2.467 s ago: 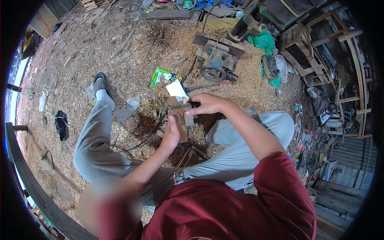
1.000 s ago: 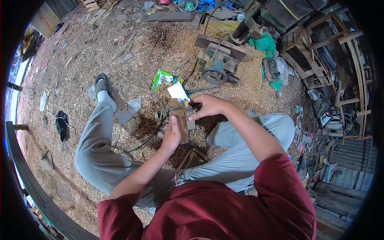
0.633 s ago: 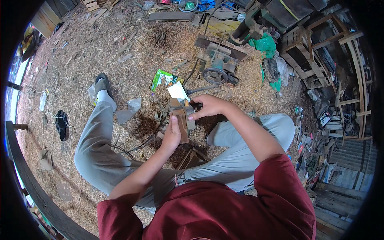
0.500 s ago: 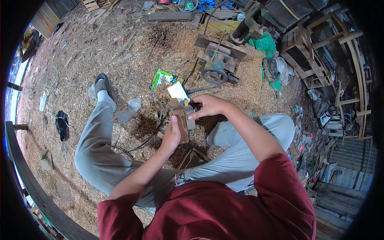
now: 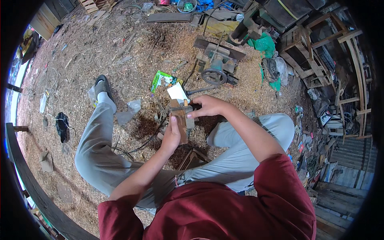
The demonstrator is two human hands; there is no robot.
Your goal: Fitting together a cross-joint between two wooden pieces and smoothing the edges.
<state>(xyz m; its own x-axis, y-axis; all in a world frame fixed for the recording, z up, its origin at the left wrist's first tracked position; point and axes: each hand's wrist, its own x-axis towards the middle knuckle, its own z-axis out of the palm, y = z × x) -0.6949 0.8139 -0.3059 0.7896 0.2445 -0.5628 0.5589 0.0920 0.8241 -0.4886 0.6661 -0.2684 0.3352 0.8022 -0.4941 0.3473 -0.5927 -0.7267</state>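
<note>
Between my knees I hold a brown wooden block (image 5: pixel 182 127) upright in both hands. A paler, squarish wooden piece (image 5: pixel 191 122) sits against its right side, and a small yellowish peg (image 5: pixel 185 103) shows at the top. My left hand (image 5: pixel 172 134) is closed round the block's lower left, its thumb lying on the near face. From the right, my right hand (image 5: pixel 208 106) grips the upper part, with thumb and fingers on either side of the paler piece. How the wooden parts join is too small to make out. Just beyond lies a white sheet (image 5: pixel 177 93).
A green packet (image 5: pixel 163 81) lies past the sheet. Farther off stands a metal machine with a handwheel (image 5: pixel 214 76). A dark cable (image 5: pixel 144 143) runs over the shavings-covered ground. Wooden frames (image 5: pixel 306 56) stack up at the right. A dark beam (image 5: pixel 32 188) borders the left.
The wooden block has tilted very slightly in my hands, and its faces catch the light a little differently. Both hands keep almost the same place and hold.
</note>
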